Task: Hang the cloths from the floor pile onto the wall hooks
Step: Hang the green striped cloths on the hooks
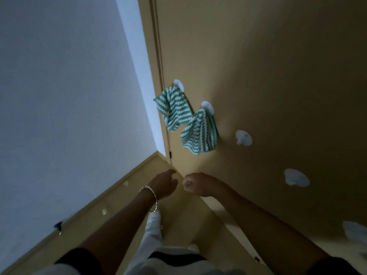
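Hands reach low toward a tan wall point(278, 66). The right hand point(195, 184) is curled into a fist, apparently empty. The left hand point(163, 183), with a bangle at the wrist, hides its fingers, so its grip is unclear. Above, two striped cloths point(172, 108) already hang; bare hooks point(243, 137) wait beside them. The floor pile is out of view. Such cloths look light and limp; pinching a corner should do.

Upper cloth point(172, 109): green-and-white zigzag stripes, hangs crumpled from the top hook point(178, 84).
Lower cloth point(199, 133): same pattern, hangs from the second hook point(207, 106), just beside the first.
Third hook point(243, 137): white, round, bare.
Fourth hook point(296, 177): white, round, bare, farther along the row.
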Available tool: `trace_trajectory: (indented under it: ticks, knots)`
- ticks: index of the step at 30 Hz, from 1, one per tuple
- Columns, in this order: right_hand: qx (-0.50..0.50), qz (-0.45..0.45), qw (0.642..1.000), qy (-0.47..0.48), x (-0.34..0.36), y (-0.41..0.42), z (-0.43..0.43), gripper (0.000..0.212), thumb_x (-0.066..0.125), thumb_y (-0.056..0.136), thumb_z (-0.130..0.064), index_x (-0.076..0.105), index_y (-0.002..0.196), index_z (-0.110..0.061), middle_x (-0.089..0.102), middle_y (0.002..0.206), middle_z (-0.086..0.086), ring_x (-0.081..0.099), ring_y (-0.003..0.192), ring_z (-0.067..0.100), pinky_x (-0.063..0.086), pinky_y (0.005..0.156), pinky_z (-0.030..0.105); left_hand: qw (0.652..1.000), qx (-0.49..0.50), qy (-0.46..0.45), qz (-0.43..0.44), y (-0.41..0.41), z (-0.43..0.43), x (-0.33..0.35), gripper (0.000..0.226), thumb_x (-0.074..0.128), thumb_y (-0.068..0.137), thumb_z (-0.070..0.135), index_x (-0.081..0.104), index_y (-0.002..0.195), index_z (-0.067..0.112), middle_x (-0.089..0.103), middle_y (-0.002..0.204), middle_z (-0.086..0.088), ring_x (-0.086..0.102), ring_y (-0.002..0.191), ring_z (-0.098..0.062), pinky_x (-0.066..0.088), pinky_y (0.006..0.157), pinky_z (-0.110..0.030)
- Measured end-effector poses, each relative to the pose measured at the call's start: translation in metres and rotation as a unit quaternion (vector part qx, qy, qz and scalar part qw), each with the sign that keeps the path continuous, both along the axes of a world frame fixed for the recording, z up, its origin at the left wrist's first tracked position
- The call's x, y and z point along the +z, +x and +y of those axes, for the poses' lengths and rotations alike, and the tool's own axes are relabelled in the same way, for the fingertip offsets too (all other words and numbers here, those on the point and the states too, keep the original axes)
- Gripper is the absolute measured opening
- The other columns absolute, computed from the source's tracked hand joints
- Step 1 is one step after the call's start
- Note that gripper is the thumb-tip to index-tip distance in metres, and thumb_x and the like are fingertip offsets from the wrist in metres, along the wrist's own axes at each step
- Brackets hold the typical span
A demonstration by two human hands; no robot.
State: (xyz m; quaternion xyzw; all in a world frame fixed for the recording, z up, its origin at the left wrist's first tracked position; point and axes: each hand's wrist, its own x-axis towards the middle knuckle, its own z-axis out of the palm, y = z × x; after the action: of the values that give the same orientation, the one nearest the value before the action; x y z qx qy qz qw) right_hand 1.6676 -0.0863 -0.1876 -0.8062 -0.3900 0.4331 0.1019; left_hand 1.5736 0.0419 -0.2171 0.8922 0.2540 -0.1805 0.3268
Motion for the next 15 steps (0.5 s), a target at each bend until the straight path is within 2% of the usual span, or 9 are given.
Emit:
trace_trajectory:
  ticks: [4,7,10,15]
  knots:
    - [0.118,0.039,0.992,-0.036,-0.015,-0.037,0.002,0.033,0.045,0.098,-0.025,0.063,0.120,-0.008,0.061,0.117,0.009,0.059,0.112,0.026,0.045,0.086,0.030,0.995,0.040,-0.027,0.082,-0.059,-0.031,-0.011,0.041,0.041,0.097,0.026,0.043,0.137,0.017,0.054,0.134,-0.010,0.053,0.120,-0.024,0.040,0.096,-0.028]
    - [0.158,0.021,0.987,-0.027,-0.020,-0.051,0.022,0.028,0.050,0.095,-0.025,0.063,0.119,-0.016,0.060,0.123,0.006,0.060,0.107,0.023,0.049,0.083,0.032,0.990,0.093,-0.022,0.099,-0.096,-0.034,-0.008,0.038,0.041,0.097,0.026,0.048,0.134,0.018,0.053,0.135,-0.009,0.052,0.120,-0.023,0.039,0.096,-0.026]
    - [0.182,0.036,0.983,-0.005,-0.021,-0.073,0.035,0.024,0.051,0.093,-0.023,0.063,0.113,-0.018,0.062,0.117,0.005,0.060,0.093,0.019,0.046,0.074,0.028,0.982,0.145,-0.020,0.118,-0.135,-0.033,-0.003,0.035,0.041,0.097,0.022,0.054,0.128,0.013,0.052,0.136,-0.008,0.049,0.124,-0.023,0.037,0.098,-0.025]
    - [0.261,0.033,0.965,-0.001,-0.007,-0.105,0.043,0.030,0.048,0.096,-0.027,0.060,0.121,-0.017,0.060,0.118,0.004,0.059,0.096,0.017,0.046,0.083,0.029,0.973,0.195,-0.011,0.122,-0.173,-0.039,0.005,0.035,0.039,0.098,0.020,0.058,0.125,0.009,0.051,0.137,-0.009,0.048,0.124,-0.025,0.036,0.097,-0.024]
